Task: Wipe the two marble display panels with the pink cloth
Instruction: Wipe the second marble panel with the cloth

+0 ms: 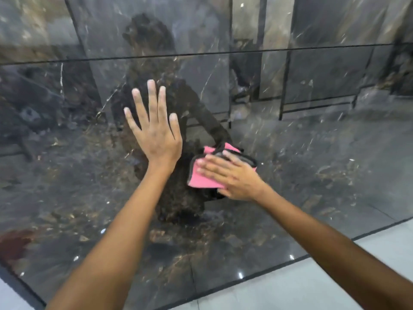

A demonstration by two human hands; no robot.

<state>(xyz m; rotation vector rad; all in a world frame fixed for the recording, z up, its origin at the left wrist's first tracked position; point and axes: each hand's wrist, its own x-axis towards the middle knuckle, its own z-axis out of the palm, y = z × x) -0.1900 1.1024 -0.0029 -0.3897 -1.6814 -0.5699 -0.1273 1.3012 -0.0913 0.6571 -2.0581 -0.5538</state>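
A dark, glossy marble panel (301,164) with brown and white veins fills the view; a thin seam at about a fifth of the way down separates it from a second panel (201,25) above. My left hand (154,128) lies flat on the lower panel, fingers spread, holding nothing. To its right, my right hand (232,177) presses a folded pink cloth (199,177) with a dark edge flat against the same panel. Part of the cloth is hidden under my fingers. Both bare forearms reach in from the bottom.
The polished surface mirrors a person, metal racks and a floor. A light grey tiled floor (335,276) runs along the panel's black lower edge at the bottom right. A reddish patch (13,242) shows at the lower left of the panel.
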